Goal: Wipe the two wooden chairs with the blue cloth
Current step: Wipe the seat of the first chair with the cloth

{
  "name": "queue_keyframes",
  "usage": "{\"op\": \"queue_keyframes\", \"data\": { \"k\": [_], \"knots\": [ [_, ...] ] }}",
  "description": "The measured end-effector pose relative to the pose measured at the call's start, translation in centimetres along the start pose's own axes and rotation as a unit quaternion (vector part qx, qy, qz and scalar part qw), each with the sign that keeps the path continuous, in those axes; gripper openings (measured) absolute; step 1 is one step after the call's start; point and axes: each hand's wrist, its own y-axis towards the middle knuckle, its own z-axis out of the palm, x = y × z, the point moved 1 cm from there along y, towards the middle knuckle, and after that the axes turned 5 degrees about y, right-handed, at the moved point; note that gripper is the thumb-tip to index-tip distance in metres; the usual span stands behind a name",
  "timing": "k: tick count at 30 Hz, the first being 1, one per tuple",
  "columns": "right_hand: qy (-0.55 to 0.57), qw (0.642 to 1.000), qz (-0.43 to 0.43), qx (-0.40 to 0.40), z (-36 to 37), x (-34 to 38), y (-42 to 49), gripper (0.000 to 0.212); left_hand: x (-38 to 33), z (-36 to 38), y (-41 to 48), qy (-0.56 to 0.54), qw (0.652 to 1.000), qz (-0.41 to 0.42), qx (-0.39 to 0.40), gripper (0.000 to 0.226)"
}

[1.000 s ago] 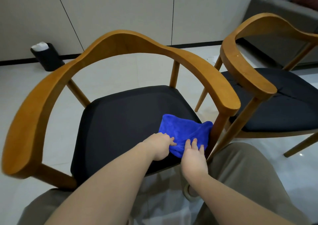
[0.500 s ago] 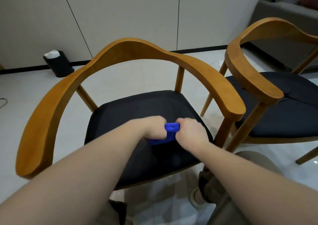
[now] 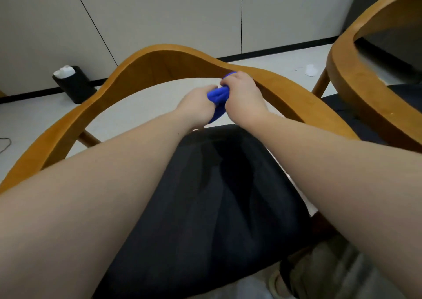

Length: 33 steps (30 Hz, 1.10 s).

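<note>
A wooden chair point(image 3: 159, 63) with a curved backrest and a black seat cushion stands right in front of me. Both my hands hold the bunched blue cloth point(image 3: 218, 100) in the air, just in front of the backrest's right part. My left hand point(image 3: 197, 105) grips the cloth's left side. My right hand point(image 3: 243, 92) grips its right side, close to the wooden rail. Most of the cloth is hidden inside my fists. The second wooden chair point(image 3: 356, 79) stands at the right, partly out of frame.
A black waste bin point(image 3: 75, 85) with white paper stands by the wall at the back left. A small white scrap point(image 3: 311, 70) lies on the pale floor between the chairs. A thin cable point(image 3: 4, 143) lies at the far left.
Both hands picked the cloth up from the seat, bunched it, and raised it from seat level to the backrest rail. The camera moved closer over the seat.
</note>
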Motion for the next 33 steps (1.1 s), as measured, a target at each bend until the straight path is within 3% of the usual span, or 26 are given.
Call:
{"op": "queue_keyframes", "data": {
  "k": [3,6,9,12,16,18,20,22,25,29,33],
  "knots": [
    [0.031,0.995,0.039,-0.087,3.8,-2.8,-2.2,0.034,0.9,2.7,2.9,0.076,0.994,0.075,0.003,0.052],
    [0.041,0.992,0.116,-0.029,8.0,-6.2,-6.6,0.049,3.6,8.4,3.5,0.241,0.952,0.161,0.096,0.055],
    [0.002,0.982,0.185,0.028,10.4,-8.9,-8.7,0.054,5.0,12.8,3.5,0.270,0.942,0.116,0.162,0.067],
    [0.025,0.976,0.214,-0.002,11.3,-10.3,-7.8,0.049,4.4,13.9,4.4,0.244,0.952,0.135,0.131,0.065],
    [0.096,0.970,0.209,-0.075,10.9,-10.0,-4.3,0.050,3.3,12.2,6.9,0.226,0.962,0.156,-0.002,0.057],
    [0.083,0.973,0.205,-0.073,10.3,-10.4,-2.9,0.056,3.1,12.0,7.4,0.242,0.957,0.153,-0.051,0.059],
    [0.053,0.978,0.202,-0.025,10.4,-11.6,-3.1,0.052,3.7,12.9,7.1,0.278,0.947,0.159,-0.011,0.057],
    [0.042,0.974,0.214,0.055,11.5,-12.5,-4.5,0.047,4.4,14.4,6.3,0.319,0.933,0.140,0.094,0.055],
    [0.051,0.951,0.294,0.076,11.8,-12.9,-6.1,0.053,4.0,15.6,6.2,0.325,0.917,0.104,0.208,0.060],
    [0.057,0.941,0.327,0.072,10.6,-12.4,-8.1,0.048,1.7,14.9,5.4,0.389,0.874,0.147,0.252,0.058],
    [0.033,0.931,0.355,0.077,9.7,-11.9,-11.5,0.056,0.8,15.6,2.9,0.378,0.868,0.200,0.253,0.060]
  ]
}}
